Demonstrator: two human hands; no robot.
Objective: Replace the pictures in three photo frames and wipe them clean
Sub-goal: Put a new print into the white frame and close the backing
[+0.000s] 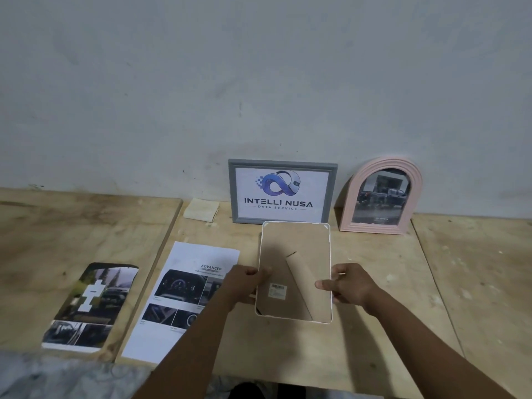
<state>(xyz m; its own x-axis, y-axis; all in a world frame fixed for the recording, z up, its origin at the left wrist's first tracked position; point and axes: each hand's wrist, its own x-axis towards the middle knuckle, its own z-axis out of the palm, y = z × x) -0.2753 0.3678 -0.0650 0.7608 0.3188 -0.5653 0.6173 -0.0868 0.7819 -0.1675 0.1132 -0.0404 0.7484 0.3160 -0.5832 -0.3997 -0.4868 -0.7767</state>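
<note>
Near left, an arch-cut printed photo [92, 306] and a white printed sheet [184, 295] lie flat on the plywood table [446, 269], likely staged as replacements. Near centre, left hand [247, 283] and right hand [348, 286] close their fingers [324, 284] on the side edges of the white-rimmed rectangular frame [296, 246], back face up, probably for access. Far right, a pink arched frame [349, 203] holds a vehicle photo [383, 197].

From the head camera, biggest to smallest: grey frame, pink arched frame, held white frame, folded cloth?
1. White frame and grey frame: look alike, and the white one is nearer the camera, so unranked.
2. Pink arched frame.
3. Folded cloth.
</note>
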